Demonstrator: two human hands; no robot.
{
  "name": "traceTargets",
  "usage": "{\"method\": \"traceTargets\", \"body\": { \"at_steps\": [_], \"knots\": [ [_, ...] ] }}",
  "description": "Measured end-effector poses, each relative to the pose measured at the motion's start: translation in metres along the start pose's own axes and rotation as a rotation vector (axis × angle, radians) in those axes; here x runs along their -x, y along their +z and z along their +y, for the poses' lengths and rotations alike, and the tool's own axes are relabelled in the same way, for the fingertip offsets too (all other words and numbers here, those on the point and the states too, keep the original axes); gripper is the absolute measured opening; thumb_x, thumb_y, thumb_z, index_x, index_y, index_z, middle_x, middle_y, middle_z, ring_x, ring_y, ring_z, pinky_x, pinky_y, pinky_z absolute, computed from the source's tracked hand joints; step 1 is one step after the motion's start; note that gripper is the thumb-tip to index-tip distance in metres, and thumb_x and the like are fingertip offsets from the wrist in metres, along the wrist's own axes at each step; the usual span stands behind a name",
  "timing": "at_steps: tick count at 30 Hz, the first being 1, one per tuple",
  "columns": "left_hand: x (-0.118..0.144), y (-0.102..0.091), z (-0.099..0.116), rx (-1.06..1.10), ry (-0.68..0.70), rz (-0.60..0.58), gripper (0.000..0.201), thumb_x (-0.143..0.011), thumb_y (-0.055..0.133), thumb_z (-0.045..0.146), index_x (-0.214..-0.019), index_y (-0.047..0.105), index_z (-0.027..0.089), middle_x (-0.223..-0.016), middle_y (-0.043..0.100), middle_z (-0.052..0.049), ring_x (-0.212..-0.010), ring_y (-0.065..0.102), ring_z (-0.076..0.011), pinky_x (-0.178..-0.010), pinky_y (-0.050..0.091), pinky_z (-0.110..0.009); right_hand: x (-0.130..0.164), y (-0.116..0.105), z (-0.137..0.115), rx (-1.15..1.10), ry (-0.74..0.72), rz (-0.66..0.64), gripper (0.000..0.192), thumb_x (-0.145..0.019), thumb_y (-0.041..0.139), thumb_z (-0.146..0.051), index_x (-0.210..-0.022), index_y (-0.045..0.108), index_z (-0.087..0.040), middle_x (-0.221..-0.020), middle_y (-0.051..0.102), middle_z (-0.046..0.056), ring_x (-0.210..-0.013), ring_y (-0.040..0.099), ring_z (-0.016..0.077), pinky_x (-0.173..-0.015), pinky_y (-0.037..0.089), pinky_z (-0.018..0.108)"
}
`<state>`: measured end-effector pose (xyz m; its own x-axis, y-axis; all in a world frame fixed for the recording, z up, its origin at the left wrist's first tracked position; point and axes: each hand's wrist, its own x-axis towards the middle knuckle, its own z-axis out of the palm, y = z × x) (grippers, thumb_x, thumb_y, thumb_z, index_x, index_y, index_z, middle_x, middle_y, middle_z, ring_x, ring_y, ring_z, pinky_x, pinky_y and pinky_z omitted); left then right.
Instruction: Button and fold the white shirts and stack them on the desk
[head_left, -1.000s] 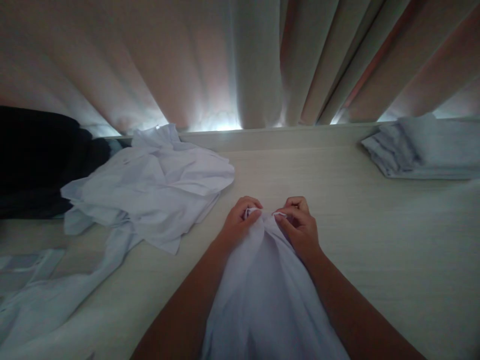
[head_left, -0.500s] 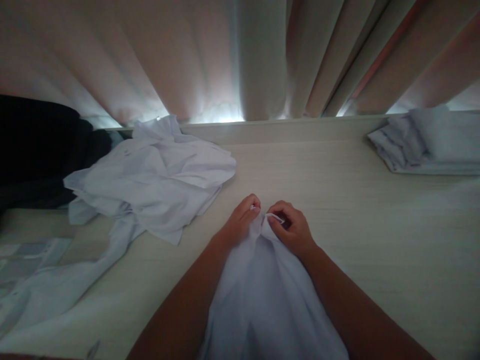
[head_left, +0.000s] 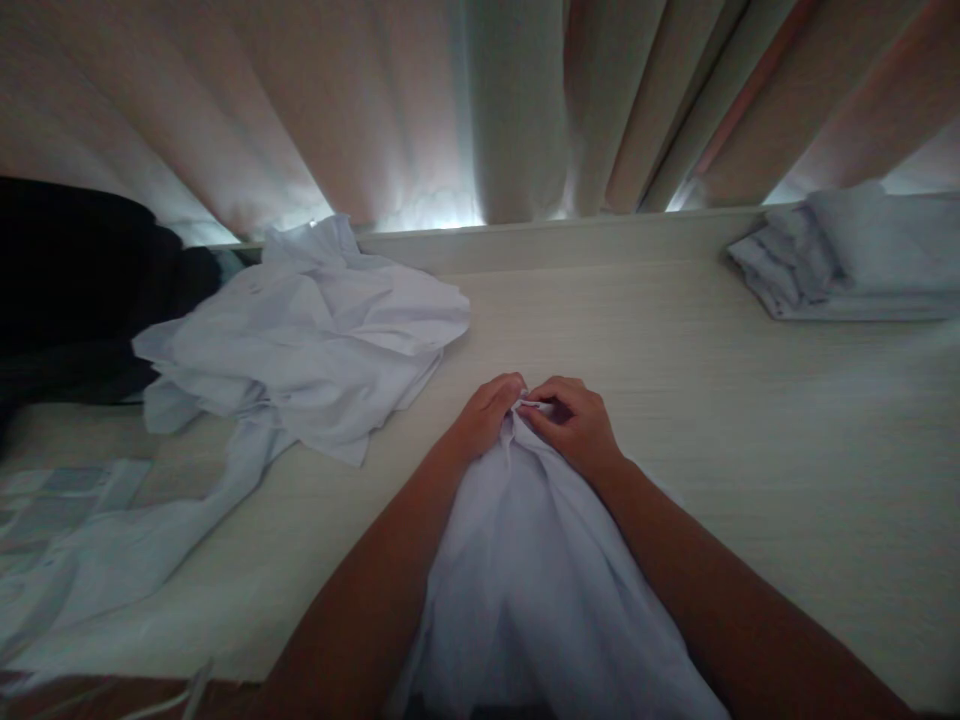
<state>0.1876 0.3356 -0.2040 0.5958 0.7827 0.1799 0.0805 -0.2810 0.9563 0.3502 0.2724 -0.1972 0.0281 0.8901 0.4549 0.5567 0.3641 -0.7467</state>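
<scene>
A white cloth garment [head_left: 555,570] hangs from my two hands toward my body, its upper edge bunched between them. My left hand [head_left: 491,412] is closed, pinching that edge with thumb and fingers. Right beside it, my right hand [head_left: 574,420] pinches the same edge, thumb against curled fingers. The fingertips of both hands nearly meet at a small fold. Whether a button or other fastening lies in the fold cannot be made out. The garment's lower part runs out of view at the bottom.
A crumpled white shirt [head_left: 322,350] lies on the pale table [head_left: 600,310], a sleeve trailing left. Dark fabric [head_left: 75,290] is piled at the far left, above a clear plastic packet [head_left: 67,500]. Folded white clothes [head_left: 862,260] sit at the back right. Curtains [head_left: 390,110] hang behind.
My hands have come closer together, the right one shifting left toward the other, so the gap at the garment's edge has narrowed. The view has tilted slightly.
</scene>
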Motion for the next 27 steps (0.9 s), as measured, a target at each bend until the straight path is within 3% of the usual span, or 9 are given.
{"method": "traceTargets", "body": {
  "at_steps": [5,10,14,18,23,27],
  "knots": [
    [-0.002,0.0,0.001,0.095,-0.01,-0.057,0.027,-0.091,0.051,0.044,-0.077,0.052,0.02,-0.072,0.047,0.001,-0.07,0.043,-0.0162,-0.064,0.035,-0.027,0.001,0.0,0.001,0.016,0.06,0.029,0.017,-0.084,0.07,-0.04,-0.084,0.07,-0.023,-0.081,0.071,0.004,-0.075,0.062,0.0187,-0.077,0.046,0.033],
    [0.001,0.003,0.003,0.056,-0.032,0.032,0.023,-0.088,0.054,0.038,-0.076,0.056,0.019,-0.072,0.051,0.0,-0.071,0.045,-0.0163,-0.066,0.036,-0.026,0.003,0.0,0.008,-0.071,0.08,0.053,0.017,-0.083,0.066,-0.035,-0.092,0.07,-0.021,-0.086,0.07,0.004,-0.074,0.06,0.0175,-0.071,0.046,0.03],
    [0.011,0.008,0.02,-0.008,-0.097,0.059,0.022,-0.089,0.052,0.033,-0.074,0.057,0.018,-0.069,0.053,0.001,-0.068,0.046,-0.0157,-0.063,0.036,-0.027,0.006,-0.001,0.001,-0.089,0.101,0.08,0.016,-0.082,0.061,-0.03,-0.091,0.068,-0.019,-0.084,0.069,0.003,-0.074,0.061,0.0176,-0.069,0.045,0.029],
    [0.03,0.013,0.065,-0.026,-0.104,0.092,0.022,-0.089,0.051,0.03,-0.071,0.055,0.019,-0.066,0.052,0.001,-0.066,0.045,-0.0148,-0.06,0.034,-0.025,0.011,-0.023,-0.035,0.0,0.1,0.044,0.016,-0.084,0.06,-0.033,-0.089,0.067,-0.019,-0.08,0.067,0.002,-0.072,0.059,0.0167,-0.068,0.044,0.028],
    [0.074,0.027,0.132,-0.014,-0.12,0.106,0.023,-0.09,0.049,0.032,-0.071,0.053,0.019,-0.064,0.049,0.003,-0.062,0.045,-0.0136,-0.057,0.033,-0.024,0.038,-0.066,-0.11,0.076,0.058,-0.012,0.013,-0.087,0.061,-0.031,-0.09,0.067,-0.02,-0.08,0.068,0.001,-0.068,0.058,0.015,-0.065,0.042,0.026],
    [0.108,0.029,0.161,-0.047,-0.102,0.057,0.022,-0.092,0.049,0.034,-0.077,0.056,0.019,-0.068,0.053,0.002,-0.065,0.048,-0.0141,-0.057,0.035,-0.024,0.064,-0.081,-0.154,0.096,0.048,0.008,0.009,-0.088,0.062,-0.028,-0.092,0.066,-0.021,-0.08,0.069,0.001,-0.067,0.059,0.0149,-0.063,0.043,0.027]
  ]
}}
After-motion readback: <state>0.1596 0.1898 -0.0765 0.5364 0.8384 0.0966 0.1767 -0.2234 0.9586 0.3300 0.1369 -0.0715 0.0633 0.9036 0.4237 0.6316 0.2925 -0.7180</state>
